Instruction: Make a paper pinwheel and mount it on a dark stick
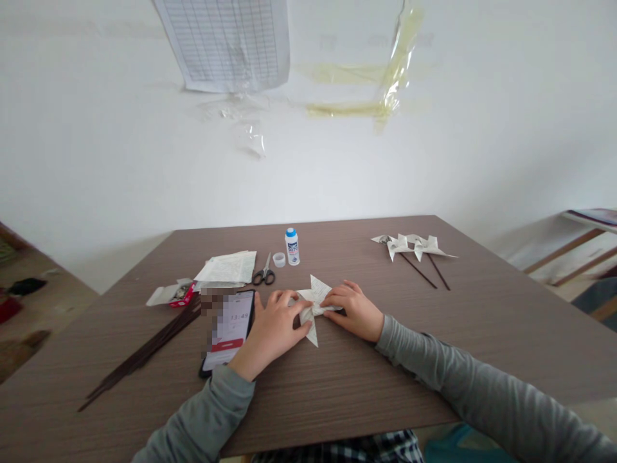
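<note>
Both hands [313, 318] on paper pinwheel [313, 302] — centre hidden.

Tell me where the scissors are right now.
The scissors lie on the table left of the glue bottle, beside the paper stack, beyond the left hand.

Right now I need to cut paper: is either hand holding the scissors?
No: the scissors lie untouched on the table, while the left hand and right hand press on the folded paper pinwheel.
</note>
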A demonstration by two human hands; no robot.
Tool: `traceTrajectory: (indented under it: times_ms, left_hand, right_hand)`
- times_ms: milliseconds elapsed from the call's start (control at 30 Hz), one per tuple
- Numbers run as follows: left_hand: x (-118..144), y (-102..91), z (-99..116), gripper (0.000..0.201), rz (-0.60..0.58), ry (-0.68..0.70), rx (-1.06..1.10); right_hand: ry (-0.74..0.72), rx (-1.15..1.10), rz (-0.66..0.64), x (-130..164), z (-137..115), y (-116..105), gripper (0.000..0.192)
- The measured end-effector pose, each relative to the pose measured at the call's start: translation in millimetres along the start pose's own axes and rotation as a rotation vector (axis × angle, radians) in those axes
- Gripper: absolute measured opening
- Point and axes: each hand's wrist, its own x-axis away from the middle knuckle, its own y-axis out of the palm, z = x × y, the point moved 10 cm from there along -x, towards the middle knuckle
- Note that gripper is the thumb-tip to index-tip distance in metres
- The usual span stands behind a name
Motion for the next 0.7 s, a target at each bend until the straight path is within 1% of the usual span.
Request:
traceTrajectory:
  times_ms: [333,567,700]
  left_hand:
    - [-0.4,2.8,-2.9,0.053,0.044,-0.004,0.028]
    - [-1.2,4.6,-5.1,0.056,0.022,0.004,0.065]
    - [-2.2,8.7,-9.7,0.062,-0.004,0.024,0.081]
  right_hand:
    - [0.02,0.004,-0.027,-1.3,-2.3,-1.2,0.019]
    - [0.004,-0.012,-0.011,0.3,-4.4,-2.5,0.02]
    - [0.022,-0.026,0.037,-0.3,2.0,-10.8,0.027]
